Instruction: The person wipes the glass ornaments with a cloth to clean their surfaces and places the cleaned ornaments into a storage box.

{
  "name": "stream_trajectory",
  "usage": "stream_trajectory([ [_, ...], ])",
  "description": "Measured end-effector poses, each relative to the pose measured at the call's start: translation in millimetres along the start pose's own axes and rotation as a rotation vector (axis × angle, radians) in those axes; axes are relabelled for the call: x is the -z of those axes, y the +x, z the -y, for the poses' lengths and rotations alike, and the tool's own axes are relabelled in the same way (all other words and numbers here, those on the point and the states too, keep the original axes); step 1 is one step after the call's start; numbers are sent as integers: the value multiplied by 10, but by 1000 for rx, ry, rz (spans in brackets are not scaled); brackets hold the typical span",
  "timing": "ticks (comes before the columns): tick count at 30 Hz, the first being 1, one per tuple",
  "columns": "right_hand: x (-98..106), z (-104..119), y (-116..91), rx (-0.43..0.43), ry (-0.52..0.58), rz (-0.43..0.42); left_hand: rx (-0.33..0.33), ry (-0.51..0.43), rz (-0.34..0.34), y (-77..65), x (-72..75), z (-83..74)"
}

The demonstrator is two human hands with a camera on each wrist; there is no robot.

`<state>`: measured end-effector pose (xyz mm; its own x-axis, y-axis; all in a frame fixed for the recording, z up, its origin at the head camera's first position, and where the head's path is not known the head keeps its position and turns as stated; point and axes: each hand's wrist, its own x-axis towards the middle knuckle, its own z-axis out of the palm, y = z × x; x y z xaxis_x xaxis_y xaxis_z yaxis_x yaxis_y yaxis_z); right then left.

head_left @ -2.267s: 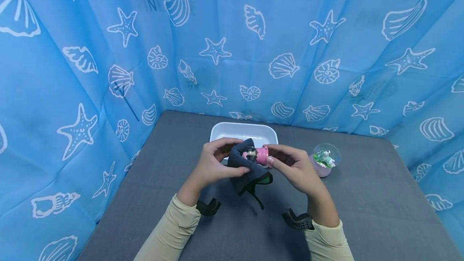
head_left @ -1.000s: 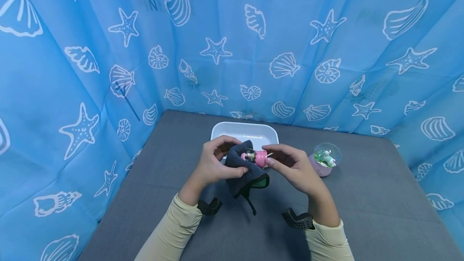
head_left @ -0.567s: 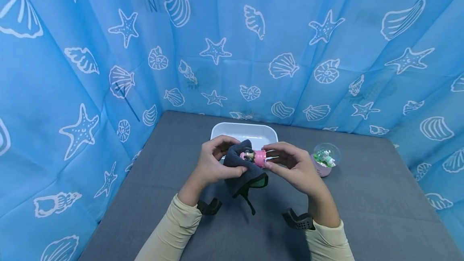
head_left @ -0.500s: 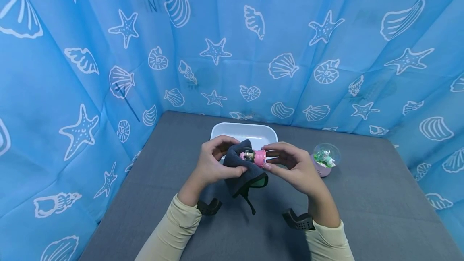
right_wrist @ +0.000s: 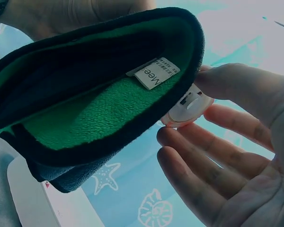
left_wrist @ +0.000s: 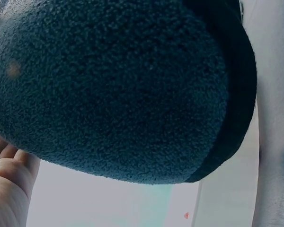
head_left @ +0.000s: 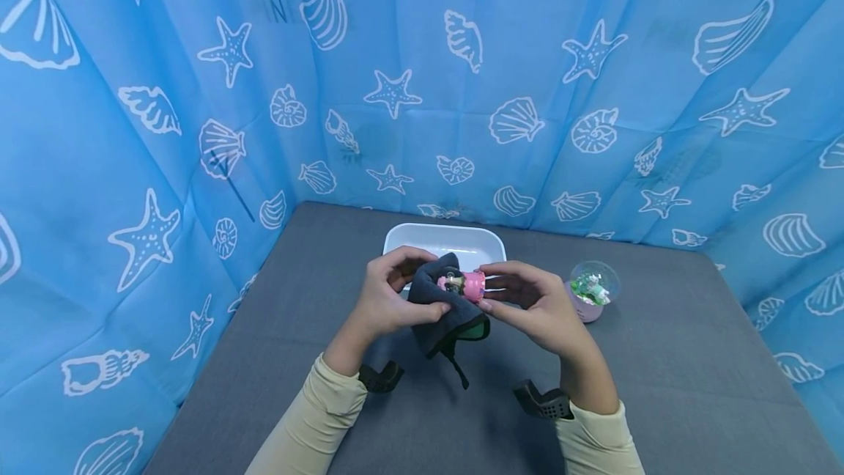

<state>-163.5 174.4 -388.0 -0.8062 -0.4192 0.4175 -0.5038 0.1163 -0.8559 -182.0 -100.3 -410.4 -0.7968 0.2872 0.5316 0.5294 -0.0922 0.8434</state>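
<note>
My left hand (head_left: 389,303) grips a dark blue-grey terry cleaning mitt (head_left: 427,322), with its thumb on the near side. The mitt has black edging, a hanging loop and a green lining (right_wrist: 104,109) with a white label. Against the mitt lies a small snow globe (head_left: 473,286) on its side, its pink base to the right and its dome partly wrapped by the cloth. My right hand (head_left: 537,306) holds the base between thumb and fingertips. The right wrist view shows the globe's pale underside (right_wrist: 191,109). In the left wrist view the mitt (left_wrist: 109,94) hides the globe.
A white rectangular tray (head_left: 448,233) stands just behind the hands. To the right, a second snow globe (head_left: 593,288) with a pale purple base and green inside stands on the grey cloth-covered table (head_left: 672,358). A blue shell-print curtain (head_left: 435,130) encloses the back and sides.
The mitt and globe have shifted slightly left since the earliest frame. The globe's base has turned a little as the right fingers moved on it. The left hand keeps its grip.
</note>
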Motion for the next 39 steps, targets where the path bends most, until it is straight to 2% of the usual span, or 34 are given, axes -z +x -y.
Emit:
stream_trajectory([
  [11, 9, 9, 0, 1, -31, -28, 20, 13, 35, 2, -6, -27],
  [22, 16, -16, -9, -1, -68, -50, 6, 11, 55, 6, -21, -8],
  [27, 17, -13, -9, -31, -98, -64, 5, 1, 59, 4, -36, -18],
  [34, 24, 0, -11, -99, -71, -34, 10, 9, 60, -1, -40, -12],
  [39, 25, 13, -7, -110, -55, -19, 5, 14, 62, -2, -41, -4],
])
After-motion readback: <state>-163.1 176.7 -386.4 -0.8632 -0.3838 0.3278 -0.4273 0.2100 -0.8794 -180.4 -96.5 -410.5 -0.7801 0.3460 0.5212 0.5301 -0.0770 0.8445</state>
